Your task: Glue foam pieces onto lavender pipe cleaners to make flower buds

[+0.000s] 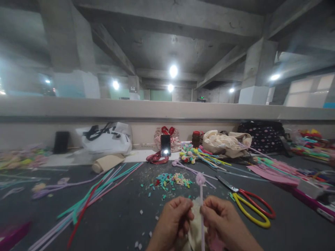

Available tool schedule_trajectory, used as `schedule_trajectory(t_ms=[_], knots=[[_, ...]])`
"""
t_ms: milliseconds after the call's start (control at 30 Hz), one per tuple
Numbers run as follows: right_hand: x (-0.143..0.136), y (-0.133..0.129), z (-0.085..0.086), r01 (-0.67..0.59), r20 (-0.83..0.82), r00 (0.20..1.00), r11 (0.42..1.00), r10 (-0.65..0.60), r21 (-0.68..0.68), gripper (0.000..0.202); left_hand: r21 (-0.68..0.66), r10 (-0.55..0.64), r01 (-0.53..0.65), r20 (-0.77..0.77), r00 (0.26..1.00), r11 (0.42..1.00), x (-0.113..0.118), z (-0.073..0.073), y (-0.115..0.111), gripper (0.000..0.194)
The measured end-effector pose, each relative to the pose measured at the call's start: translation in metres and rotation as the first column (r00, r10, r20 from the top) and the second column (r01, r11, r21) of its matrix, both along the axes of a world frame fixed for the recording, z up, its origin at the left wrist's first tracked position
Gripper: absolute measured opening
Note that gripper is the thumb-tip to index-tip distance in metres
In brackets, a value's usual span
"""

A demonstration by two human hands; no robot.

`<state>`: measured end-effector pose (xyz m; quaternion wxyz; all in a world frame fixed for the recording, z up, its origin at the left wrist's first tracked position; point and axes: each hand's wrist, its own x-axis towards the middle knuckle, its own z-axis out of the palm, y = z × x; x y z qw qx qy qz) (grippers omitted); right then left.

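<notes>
Pink pipe cleaner (201,205), topped with a small fuzzy lilac ball, is standing nearly upright between the person's two hands at the near edge of the dark table (125,209). Left hand (171,221) and right hand (222,219) are meeting around the stem, fingers curled together and pinching it from either side, knuckles facing the camera. A scrap of cream cloth (195,226) is bunching under the hands, partly hidden by them.

Just beyond the hands, a scatter of small teal, red and yellow cut bits (170,180) is lying on the table. To the right, scissors (248,202) with one red and one yellow handle loop are lying flat, blades pointing back towards the left. To the left, long stems (99,188) in teal, red and lilac are fanning out across the surface. Farther back, a phone (165,145) is leaning upright by a red ribbon (157,158), a white bag (104,139) is slumping near the wall, and a bunch of finished coloured pieces (188,153) is resting beside a cream bag (225,141).
</notes>
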<state>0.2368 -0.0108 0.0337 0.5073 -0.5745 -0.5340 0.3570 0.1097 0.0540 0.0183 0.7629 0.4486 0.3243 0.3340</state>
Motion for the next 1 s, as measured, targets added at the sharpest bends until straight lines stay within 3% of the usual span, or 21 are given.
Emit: schedule_trajectory(t_ms=[100, 267, 500, 600, 733, 867, 1000], knots=[[0.000, 0.000, -0.003, 0.009, 0.041, 0.999, 1.000, -0.008, -0.021, 0.022, 0.011, 0.111, -0.111, 0.001, 0.994, 0.994, -0.002, 0.003, -0.003, 0.033], [-0.008, 0.002, -0.009, -0.004, 0.218, 0.976, 1.000, 0.004, 0.004, 0.024, 0.060, -0.011, 0.012, -0.024, 1.000, 0.998, 0.001, -0.001, -0.005, 0.031], [-0.013, -0.003, -0.005, -0.085, 0.273, 0.960, 0.994, 0.065, 0.063, 0.025, 0.032, -0.003, 0.005, -0.054, 0.999, 0.999, 0.002, 0.003, -0.006, 0.032], [-0.004, -0.002, -0.008, -0.059, 0.221, 0.974, 0.996, 0.042, 0.072, 0.027, -0.017, -0.003, 0.002, -0.012, 1.000, 1.000, 0.001, 0.002, -0.004, 0.030], [0.007, 0.001, -0.012, -0.017, -0.016, 1.000, 0.999, 0.017, 0.040, 0.019, -0.104, -0.086, 0.095, 0.081, 0.993, 0.990, 0.000, 0.001, -0.003, 0.023], [0.003, 0.002, -0.013, -0.111, -0.177, 0.977, 0.993, 0.116, 0.036, 0.034, -0.134, -0.131, 0.149, 0.132, 0.983, 0.980, 0.000, 0.003, -0.007, 0.021], [-0.001, 0.001, -0.015, -0.145, -0.191, 0.972, 0.989, 0.138, -0.026, 0.020, -0.104, -0.120, 0.132, 0.114, 0.986, 0.986, 0.000, 0.003, -0.007, 0.022]])
